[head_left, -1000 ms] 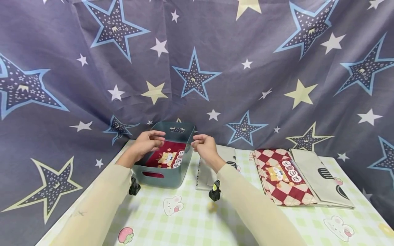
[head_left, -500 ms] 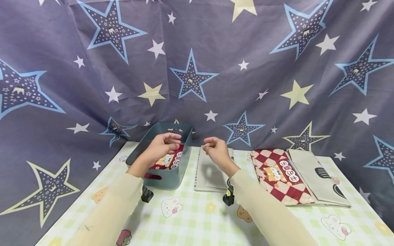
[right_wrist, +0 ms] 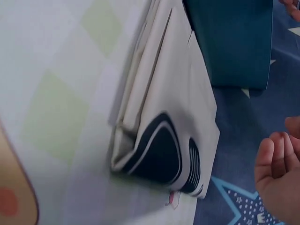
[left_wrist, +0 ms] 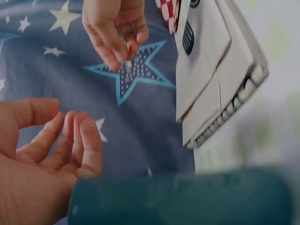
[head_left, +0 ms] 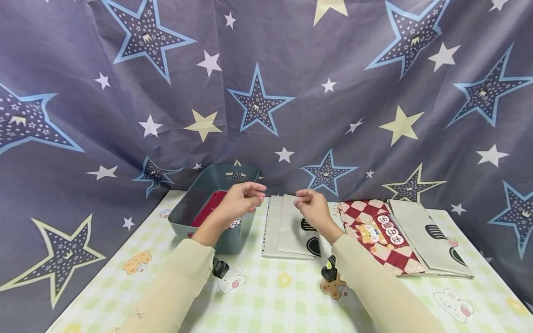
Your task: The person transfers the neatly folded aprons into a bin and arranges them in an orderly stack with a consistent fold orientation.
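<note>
In the head view my left hand hovers over the right rim of a dark teal plastic bin, fingers loosely curved and holding nothing. My right hand is above the right part of a folded cream cloth with black prints, its fingers loosely bent and also holding nothing. That cloth lies flat beside the bin and appears in the right wrist view as a thick folded stack. A folded dark red cloth lies inside the bin, partly hidden by my left hand and forearm.
On the right of the table lie a red-and-cream checked folded cloth with a cartoon animal and another cream folded cloth with black prints. A green-checked tablecloth covers the table. A star-patterned curtain hangs close behind.
Both hands have moved right, the left from over the bin's middle to its right rim, the right farther over the cream cloth. The cloths and bin stay in place.
</note>
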A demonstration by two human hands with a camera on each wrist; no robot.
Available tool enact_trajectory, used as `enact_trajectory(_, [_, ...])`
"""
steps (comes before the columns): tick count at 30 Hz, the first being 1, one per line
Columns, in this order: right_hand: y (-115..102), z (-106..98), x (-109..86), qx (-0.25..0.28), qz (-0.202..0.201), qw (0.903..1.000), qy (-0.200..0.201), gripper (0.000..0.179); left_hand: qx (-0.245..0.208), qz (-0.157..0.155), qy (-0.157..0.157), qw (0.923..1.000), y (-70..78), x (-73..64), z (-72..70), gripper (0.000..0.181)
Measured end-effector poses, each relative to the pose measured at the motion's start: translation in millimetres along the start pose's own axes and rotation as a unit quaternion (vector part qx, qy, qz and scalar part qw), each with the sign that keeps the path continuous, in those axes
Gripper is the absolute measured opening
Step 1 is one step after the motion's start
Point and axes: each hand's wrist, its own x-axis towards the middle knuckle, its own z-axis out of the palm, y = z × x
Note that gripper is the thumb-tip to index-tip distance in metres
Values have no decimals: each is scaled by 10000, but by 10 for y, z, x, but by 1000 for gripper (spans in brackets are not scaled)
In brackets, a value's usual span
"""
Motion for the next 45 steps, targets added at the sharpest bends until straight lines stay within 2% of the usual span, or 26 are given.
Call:
enact_trajectory(8, [164,-228,-2,-419,31,9990,121,22,25,-219,185,9996,-51,64,384,23])
enact_trajectory(14, [282,-344,-9,-609,51,9979,236,23,-256,-706,342,9966,-261,177,642,26])
enact_trajectory(18, [332,-397,-33,-601,245,9978,-102,29,-223,-1057,518,9928,-419,230,745,28])
enact_trajectory(23, [359,-442,-45,-959,635,9921,-503,33,-133,-1372,807,9872,-506,269,829,39])
enact_trajectory(26, [377,-435,-43,-959,851,9894,-684,35,139,-1445,931,9850,-523,284,856,41])
enact_trajectory(29, [388,-429,-47,-930,1029,9869,-829,36,924,-1458,924,9806,-532,287,880,43])
enact_trajectory(32, [402,-422,-60,-1052,1158,9840,-848,35,2049,-1370,844,9655,-539,275,905,48])
enact_trajectory(36, [435,-410,-83,-1295,1203,9803,-886,33,3208,-1310,616,9360,-534,240,960,54])
enact_trajectory(41, [456,-373,-110,-1685,1230,9723,-1051,35,3973,-1350,384,9069,-556,207,1035,50])
enact_trajectory(45, [446,-338,-123,-1995,1330,9635,-1193,37,4157,-1510,338,8962,-565,204,1054,45])
